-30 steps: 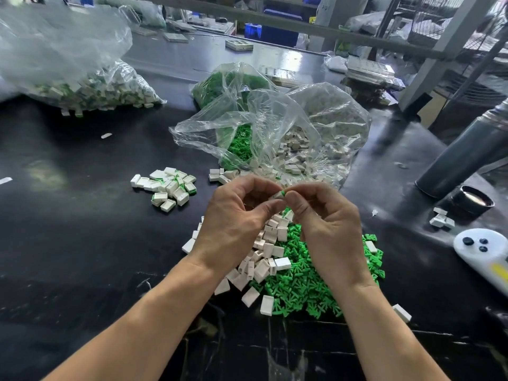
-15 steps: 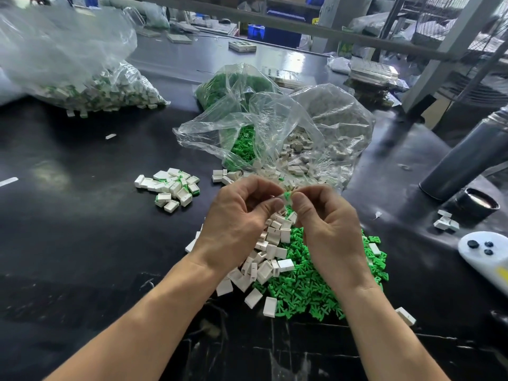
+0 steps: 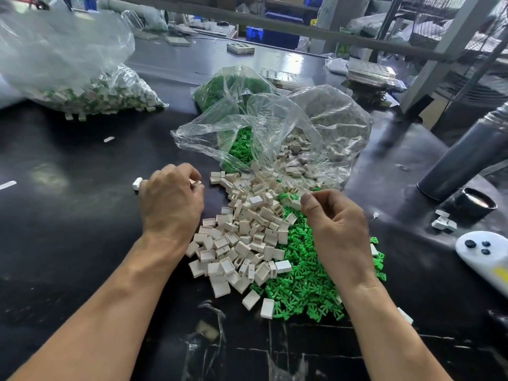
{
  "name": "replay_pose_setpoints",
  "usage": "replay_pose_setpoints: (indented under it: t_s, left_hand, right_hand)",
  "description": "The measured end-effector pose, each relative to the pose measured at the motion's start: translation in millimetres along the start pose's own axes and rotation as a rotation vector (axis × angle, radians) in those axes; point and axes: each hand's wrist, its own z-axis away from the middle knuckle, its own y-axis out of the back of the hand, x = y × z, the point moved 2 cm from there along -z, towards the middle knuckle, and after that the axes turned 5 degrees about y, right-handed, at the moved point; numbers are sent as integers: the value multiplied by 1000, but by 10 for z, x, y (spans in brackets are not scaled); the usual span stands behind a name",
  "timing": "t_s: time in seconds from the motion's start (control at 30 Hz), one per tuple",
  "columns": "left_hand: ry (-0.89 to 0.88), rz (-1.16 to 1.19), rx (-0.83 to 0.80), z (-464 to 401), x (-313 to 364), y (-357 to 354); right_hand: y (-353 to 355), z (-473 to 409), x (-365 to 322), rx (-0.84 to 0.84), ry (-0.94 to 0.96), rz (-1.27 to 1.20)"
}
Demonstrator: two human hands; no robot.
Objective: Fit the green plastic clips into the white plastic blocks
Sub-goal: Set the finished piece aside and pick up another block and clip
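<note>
A heap of white plastic blocks lies on the black table, and a heap of green clips sits against its right side. My left hand hovers to the left of the heaps with its fingers curled; a white block shows at its fingertips. Another white piece peeks out at the hand's left edge. Over the green clips, my right hand has curled fingers, thumb against forefinger, and I see nothing held in it.
Behind the heaps an open clear bag spills white blocks, with a bag of green clips behind it. A big bag of fitted pieces lies far left. At right stand a grey flask, its cap and a white remote.
My hands were together over the heaps, pinching a block and a clip. They have parted: the left hand went left with a white block, the right hand dropped toward the green clips.
</note>
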Motion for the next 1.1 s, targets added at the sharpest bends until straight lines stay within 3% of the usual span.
replay_pose_setpoints:
  t_s: [0.37,0.6,0.87,1.1]
  left_hand:
    - [106,-141,-2,-54,-132,-33]
    - [-55,69,-78,121,108,-82]
    - [-3,147,-247,203,178,-148]
    - [23,235,-246,229,221,-106]
  right_hand:
    - [46,-19,40,-16,-9,37]
    - [85,-38,46,-25,-8,101]
    - [154,-78,44,-77,-16,327]
    - [200,-102,36,-184,-83,492]
